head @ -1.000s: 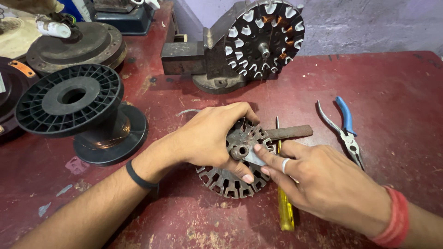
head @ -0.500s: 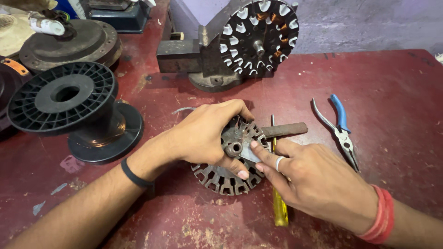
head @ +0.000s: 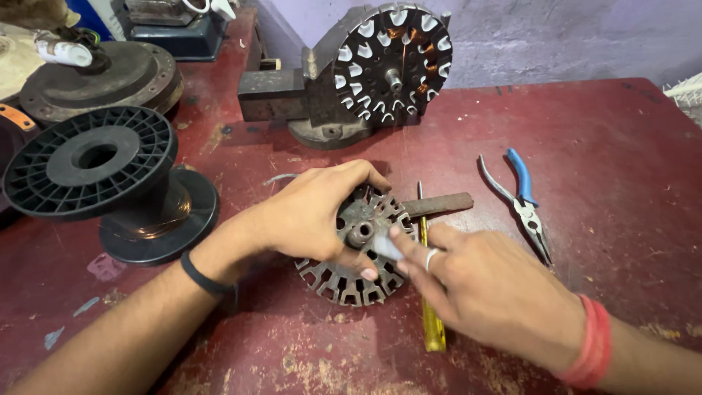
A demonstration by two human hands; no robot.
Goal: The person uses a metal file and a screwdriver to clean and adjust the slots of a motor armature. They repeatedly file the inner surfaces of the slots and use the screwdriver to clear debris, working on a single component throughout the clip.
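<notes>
A round slotted metal stator core (head: 349, 281) lies flat on the red table (head: 621, 146), with a hub at its middle. My left hand (head: 311, 212) grips it from the left, thumb on its near face and fingers curled over its far edge. My right hand (head: 486, 289) comes in from the right and pinches a small pale strip (head: 386, 247) against the core next to the hub. A rusty metal bar (head: 437, 205) sticks out to the right from behind the core. A yellow-handled screwdriver (head: 431, 322) lies partly under my right hand.
Blue-handled pliers (head: 523, 201) lie to the right. A second stator core (head: 391, 62) wound with copper wire is clamped upright in a vise at the back. A black plastic spool (head: 110, 183) stands at the left, with dark round motor housings behind it.
My right hand has slid a little inward, bringing the pale strip closer to the hub. The left hand keeps the same grip. The view has shifted slightly.
</notes>
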